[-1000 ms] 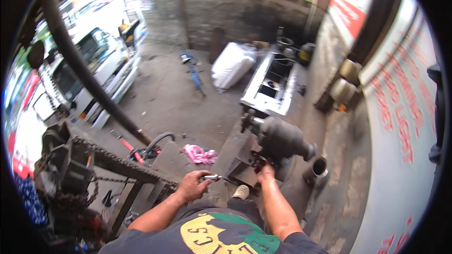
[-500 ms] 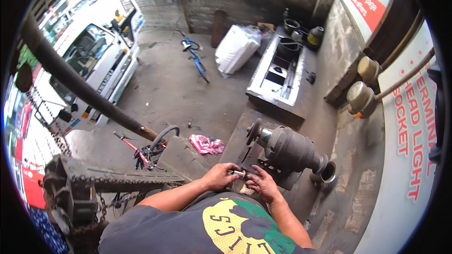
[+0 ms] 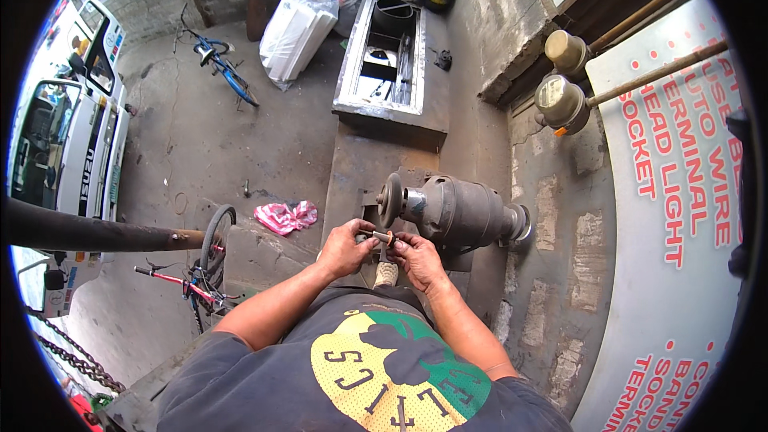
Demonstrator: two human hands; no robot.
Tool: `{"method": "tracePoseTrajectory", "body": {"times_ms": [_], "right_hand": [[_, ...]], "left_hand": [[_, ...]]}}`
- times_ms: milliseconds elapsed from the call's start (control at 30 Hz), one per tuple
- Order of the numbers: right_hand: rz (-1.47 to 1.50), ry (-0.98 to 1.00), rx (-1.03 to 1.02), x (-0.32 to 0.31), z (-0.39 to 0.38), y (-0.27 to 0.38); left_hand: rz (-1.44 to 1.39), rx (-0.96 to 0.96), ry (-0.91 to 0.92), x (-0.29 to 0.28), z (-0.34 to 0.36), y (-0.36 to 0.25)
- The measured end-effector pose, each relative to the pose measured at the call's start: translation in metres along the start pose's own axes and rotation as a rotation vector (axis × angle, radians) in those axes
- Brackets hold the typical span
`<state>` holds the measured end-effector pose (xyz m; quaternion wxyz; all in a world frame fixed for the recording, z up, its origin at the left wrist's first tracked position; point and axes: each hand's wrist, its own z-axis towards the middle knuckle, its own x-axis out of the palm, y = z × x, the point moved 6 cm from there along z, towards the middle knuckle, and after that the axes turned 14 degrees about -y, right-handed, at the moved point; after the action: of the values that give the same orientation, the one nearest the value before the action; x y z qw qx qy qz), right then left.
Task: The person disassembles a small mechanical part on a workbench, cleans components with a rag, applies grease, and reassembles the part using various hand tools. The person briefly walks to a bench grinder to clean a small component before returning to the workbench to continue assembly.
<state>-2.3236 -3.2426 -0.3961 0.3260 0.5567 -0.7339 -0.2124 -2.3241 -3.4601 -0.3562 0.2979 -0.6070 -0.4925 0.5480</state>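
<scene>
In front of my waist, my left hand (image 3: 346, 248) pinches one end of a small metal cylindrical part (image 3: 382, 237) with an orange-copper band. The fingers of my right hand (image 3: 421, 262) close on its other end. Its exact kind is too small to make out. Just beyond my fingers stands a bench grinder (image 3: 460, 210), grey and dusty. The grinding wheel (image 3: 390, 200) on its left end is close above the part, seemingly apart from it. Whether the wheel is spinning, I cannot tell.
Left of my hands lies a pink-and-white plastic bag (image 3: 286, 217), near a red bicycle (image 3: 188, 282). Farther off are a metal-framed box (image 3: 378, 104), a wrapped white bundle (image 3: 298, 36) and a blue bicycle (image 3: 216, 64). Meters (image 3: 560, 100) and a sign (image 3: 668, 136) line the right.
The view has shifted, so the surroundings sit farther left. My hands, still holding the metal part, are now nearer the grinding wheel.
</scene>
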Motion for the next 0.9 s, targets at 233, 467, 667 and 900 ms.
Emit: {"method": "tracePoseTrajectory", "body": {"times_ms": [233,467,667,900], "right_hand": [[0.008,-0.115,0.03,0.003,0.006,-0.001],[0.036,-0.138,0.061,-0.004,0.019,-0.013],[-0.05,-0.198,0.079,-0.002,0.026,-0.018],[-0.261,-0.331,0.117,0.013,0.019,-0.008]], "left_hand": [[-0.014,0.016,0.038,0.005,0.014,0.004],[-0.003,-0.058,0.086,-0.001,0.017,-0.009],[-0.025,-0.005,0.063,-0.001,0.02,-0.001],[-0.01,-0.017,0.064,0.003,0.023,0.003]]}}
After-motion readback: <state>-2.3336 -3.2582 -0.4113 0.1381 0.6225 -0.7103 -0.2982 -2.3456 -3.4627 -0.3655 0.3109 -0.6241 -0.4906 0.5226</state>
